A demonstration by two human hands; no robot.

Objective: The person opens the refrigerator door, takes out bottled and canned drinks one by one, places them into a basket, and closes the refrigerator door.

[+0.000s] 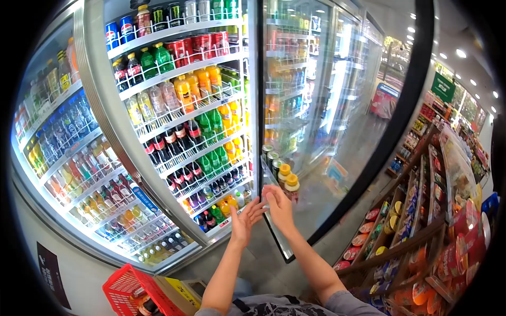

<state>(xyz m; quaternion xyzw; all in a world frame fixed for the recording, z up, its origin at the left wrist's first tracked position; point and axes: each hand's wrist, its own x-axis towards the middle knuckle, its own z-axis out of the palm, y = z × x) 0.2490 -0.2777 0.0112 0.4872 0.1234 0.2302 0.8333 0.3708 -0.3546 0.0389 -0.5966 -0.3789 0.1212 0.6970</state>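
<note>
Left hand [243, 222] is held open, palm up and seemingly unladen; right hand [280, 209] is half curled beside the open glass door [316, 192], its grip impossible to tell. Drinks are racked in the cooler [97, 95]; bottles are left in the red basket [118, 292]. Grey floor [254, 259] is flanked by snack shelving [421, 243].

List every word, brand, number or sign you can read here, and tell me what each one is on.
"pepsi", small but just readable: blue can, top shelf.

Too small or blurred to read:
Green hanging sign.
Dark sign, lower left.
Blue strip on the cooler frame.
Yellow box by the red basket.
Labels on the other drinks and the snack packs.

I can make out no numbers.
</note>
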